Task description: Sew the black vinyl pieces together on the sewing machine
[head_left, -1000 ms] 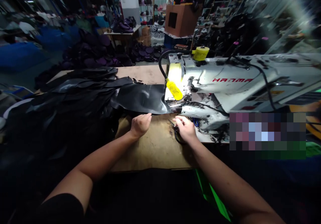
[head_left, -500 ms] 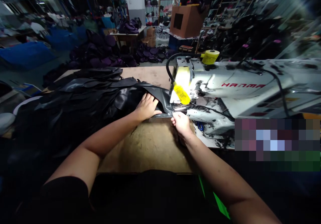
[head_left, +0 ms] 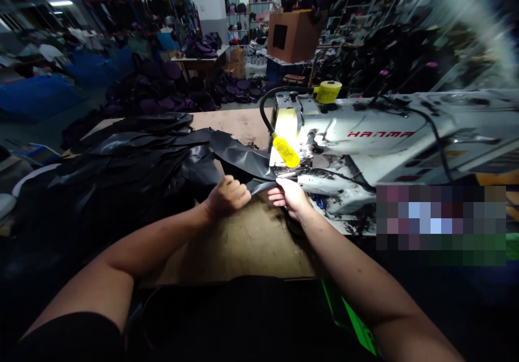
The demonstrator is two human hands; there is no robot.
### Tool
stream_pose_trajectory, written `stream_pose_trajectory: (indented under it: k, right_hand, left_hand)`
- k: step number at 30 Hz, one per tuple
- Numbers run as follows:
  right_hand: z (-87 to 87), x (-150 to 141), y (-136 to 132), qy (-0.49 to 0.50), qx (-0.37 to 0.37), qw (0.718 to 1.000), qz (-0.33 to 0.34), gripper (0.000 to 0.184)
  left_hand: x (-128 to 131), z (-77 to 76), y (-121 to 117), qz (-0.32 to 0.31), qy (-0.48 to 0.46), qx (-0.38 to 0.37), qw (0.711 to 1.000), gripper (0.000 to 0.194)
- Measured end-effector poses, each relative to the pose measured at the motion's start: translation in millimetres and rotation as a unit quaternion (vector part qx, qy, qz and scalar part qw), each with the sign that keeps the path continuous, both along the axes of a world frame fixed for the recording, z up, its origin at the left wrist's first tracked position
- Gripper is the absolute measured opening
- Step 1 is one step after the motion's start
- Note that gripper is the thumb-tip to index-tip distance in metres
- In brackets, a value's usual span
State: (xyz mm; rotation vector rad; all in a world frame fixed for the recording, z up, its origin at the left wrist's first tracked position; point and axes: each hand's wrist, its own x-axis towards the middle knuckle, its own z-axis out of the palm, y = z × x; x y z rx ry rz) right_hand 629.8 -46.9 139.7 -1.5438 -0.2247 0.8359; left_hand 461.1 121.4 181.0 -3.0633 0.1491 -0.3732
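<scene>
A strip of glossy black leather-like material [head_left: 243, 156] runs from the left into the needle area of a white sewing machine [head_left: 344, 116]. My left hand [head_left: 229, 195] is closed in a fist on the near edge of this material, left of the machine. Close beside the needle area, my right hand [head_left: 292, 197] pinches the same edge between thumb and forefinger, its other fingers loosely bent. A yellow lamp [head_left: 286, 151] lights the sewing spot. The needle itself is hidden behind the lamp and glare.
Many black pieces [head_left: 101, 173] lie heaped along the left of the wooden table [head_left: 243, 243]. A thin cable [head_left: 436, 129] hangs over the machine. Behind stand a cardboard box [head_left: 298, 37] and piles of purple items [head_left: 239, 87].
My left hand has come off the top of the material, moved nearer to me and closed on its edge. My right hand keeps its place by the needle area, fingers slightly looser. The view has shifted slightly.
</scene>
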Motion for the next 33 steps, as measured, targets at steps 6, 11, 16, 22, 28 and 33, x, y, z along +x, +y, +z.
stream_pose_trajectory:
  k: [6,11,16,22,28,33]
  right_hand:
    - [-8.0,1,-4,-0.178,-0.008,0.984,-0.004,0.023]
    - [-9.9,-4,-11,-0.212,0.004,0.977,0.020,0.025]
    - [10.3,-17,0,-0.042,-0.001,0.999,-0.008,0.033]
    - [19.2,-18,8,-0.039,-0.005,0.998,-0.041,0.031]
    - [-0.2,-8,2,-0.177,-0.031,0.984,-0.008,0.010]
    - [1.5,0,0,-0.106,0.020,0.994,0.021,0.008]
  left_hand:
    - [-27,-15.8,-67,0.069,0.110,0.011,0.991,0.024]
    - [9,41.0,-58,0.114,0.190,0.011,0.975,0.030]
    - [21,58.9,-21,-0.017,0.149,-0.099,0.984,0.022]
    - [-7,-5.2,-59,-0.032,0.127,-0.161,0.978,0.025]
    - [-21,-34.0,-91,-0.090,0.078,-0.161,0.980,0.028]
    - [-28,11.8,-11,0.064,0.024,-0.195,0.978,0.044]
